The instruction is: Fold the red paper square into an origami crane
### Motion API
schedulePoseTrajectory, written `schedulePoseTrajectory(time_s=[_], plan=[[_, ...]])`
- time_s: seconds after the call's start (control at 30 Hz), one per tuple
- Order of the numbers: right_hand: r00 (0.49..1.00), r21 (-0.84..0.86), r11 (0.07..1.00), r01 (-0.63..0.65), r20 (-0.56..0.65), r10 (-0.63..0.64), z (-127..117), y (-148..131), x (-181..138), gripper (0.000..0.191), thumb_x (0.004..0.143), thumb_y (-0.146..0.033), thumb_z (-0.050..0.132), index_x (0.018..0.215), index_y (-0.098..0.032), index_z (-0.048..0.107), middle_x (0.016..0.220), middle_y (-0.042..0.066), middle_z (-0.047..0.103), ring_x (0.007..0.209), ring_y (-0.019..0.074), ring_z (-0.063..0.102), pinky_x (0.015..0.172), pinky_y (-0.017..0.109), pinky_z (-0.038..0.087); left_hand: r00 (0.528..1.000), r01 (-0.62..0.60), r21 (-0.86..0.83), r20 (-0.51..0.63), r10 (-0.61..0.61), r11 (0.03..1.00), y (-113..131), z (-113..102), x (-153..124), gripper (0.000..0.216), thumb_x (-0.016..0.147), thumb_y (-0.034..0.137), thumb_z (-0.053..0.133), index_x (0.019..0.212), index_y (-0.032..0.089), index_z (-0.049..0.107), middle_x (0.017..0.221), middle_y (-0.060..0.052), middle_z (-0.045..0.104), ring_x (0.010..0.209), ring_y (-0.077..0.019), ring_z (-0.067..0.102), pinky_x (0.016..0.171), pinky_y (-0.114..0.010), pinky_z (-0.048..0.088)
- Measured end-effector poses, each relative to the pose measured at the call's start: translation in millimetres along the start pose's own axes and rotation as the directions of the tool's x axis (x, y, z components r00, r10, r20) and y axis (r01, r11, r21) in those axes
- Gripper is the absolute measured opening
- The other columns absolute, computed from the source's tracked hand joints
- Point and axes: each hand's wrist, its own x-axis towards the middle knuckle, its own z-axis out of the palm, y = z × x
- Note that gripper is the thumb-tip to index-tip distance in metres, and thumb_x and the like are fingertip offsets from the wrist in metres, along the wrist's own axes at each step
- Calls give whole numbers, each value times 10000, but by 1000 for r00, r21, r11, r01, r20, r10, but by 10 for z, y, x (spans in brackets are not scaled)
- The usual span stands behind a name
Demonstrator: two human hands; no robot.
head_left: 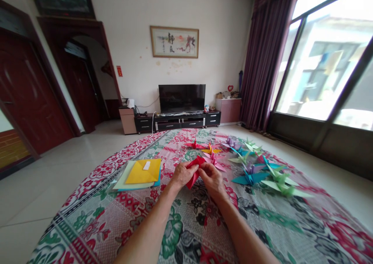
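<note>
A piece of folded red paper (192, 181) is held between both hands above the middle of the table. My left hand (184, 174) pinches its left side, thumb on top. From the right, my right hand (212, 178) grips the paper's other edge with thumb and fingers closed. Just beyond the hands sit a pink paper crane (214, 162), a yellow paper crane (211, 149) and a red paper crane (195, 144). Parts of the red paper are hidden under the fingers.
Left of the hands lies a stack of square paper, yellow paper (143, 174) uppermost. Several finished cranes, including a blue crane (250, 177) and a green crane (282, 186), stand to the right. A patterned tablecloth (140, 225) covers the round table. A television (182, 98) stands beyond.
</note>
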Motion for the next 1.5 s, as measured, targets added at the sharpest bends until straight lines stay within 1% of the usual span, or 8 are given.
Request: schedulePoseTrajectory(time_s=[0.2, 0.4, 0.63, 0.83, 1.07, 1.17, 1.3, 1.5], plan=[[994, -9, 995, -100, -36, 99, -10, -123, -35, 263, 680, -376, 619, 835, -165, 599, 771, 31, 635, 697, 159, 586, 648, 272, 476, 991, 104, -93, -80, -111, 990, 14, -8, 11, 310, 704, 433, 544, 594, 148, 600, 496, 23, 500, 481, -104, 452, 463, -210, 316], [955, 68, 953, -297, 23, 296, 43, -180, -53, 387, 638, -432, 662, 899, -170, 549, 690, 11, 628, 599, 159, 601, 515, 250, 465, 986, 48, -71, -158, -59, 996, 4, 3, 28, 311, 730, 409, 528, 560, 155, 585, 480, 31, 507, 485, -103, 474, 474, -205, 339], [969, 94, 965, -244, 47, 241, 95, -25, -29, 344, 626, -402, 667, 845, -173, 532, 496, -60, 558, 394, 84, 462, 398, 194, 355, 985, -60, -22, -166, 56, 998, 10, 58, 3, 309, 760, 407, 508, 621, 154, 619, 539, 16, 558, 528, -112, 500, 492, -205, 361], [971, 71, 971, -228, -57, 232, 75, -21, -19, 331, 625, -424, 646, 817, -161, 586, 565, -20, 601, 424, 99, 490, 403, 212, 393, 989, -56, -11, -135, 54, 998, 7, 79, -10, 300, 769, 403, 502, 674, 157, 644, 561, 5, 593, 522, -114, 510, 486, -205, 366], [972, 61, 975, -214, -87, 219, 53, -85, -40, 295, 628, -424, 646, 763, -163, 621, 642, 10, 641, 495, 118, 532, 431, 210, 421, 990, -95, 9, -105, 95, 995, 69, 70, -42, 283, 770, 371, 513, 669, 142, 643, 547, 12, 582, 510, -103, 505, 469, -194, 364], [966, 63, 971, -229, -105, 235, 47, -54, -33, 290, 627, -424, 645, 753, -164, 621, 619, 9, 644, 486, 126, 535, 425, 215, 408, 990, -125, -1, -67, 125, 992, 103, 63, -72, 246, 777, 325, 520, 759, 142, 683, 645, -8, 656, 588, -125, 575, 529, -200, 427], [966, 56, 974, -218, -130, 224, 40, -2, -7, 286, 624, -401, 637, 783, -164, 618, 637, 14, 657, 509, 141, 560, 455, 230, 427, 982, -183, 18, -44, 184, 983, 126, 59, -106, 241, 789, 251, 523, 940, 164, 690, 884, -49, 711, 809, -161, 642, 731, -240, 498], [959, 99, 964, -247, -118, 258, 33, -24, -8, 313, 632, -375, 624, 846, -149, 593, 609, 4, 634, 490, 136, 556, 441, 227, 435, 948, -311, 125, -27, 317, 942, 95, 77, -115, 246, 780, 141, 530, 956, 208, 688, 997, -37, 693, 963, -149, 617, 899, -256, 464]])
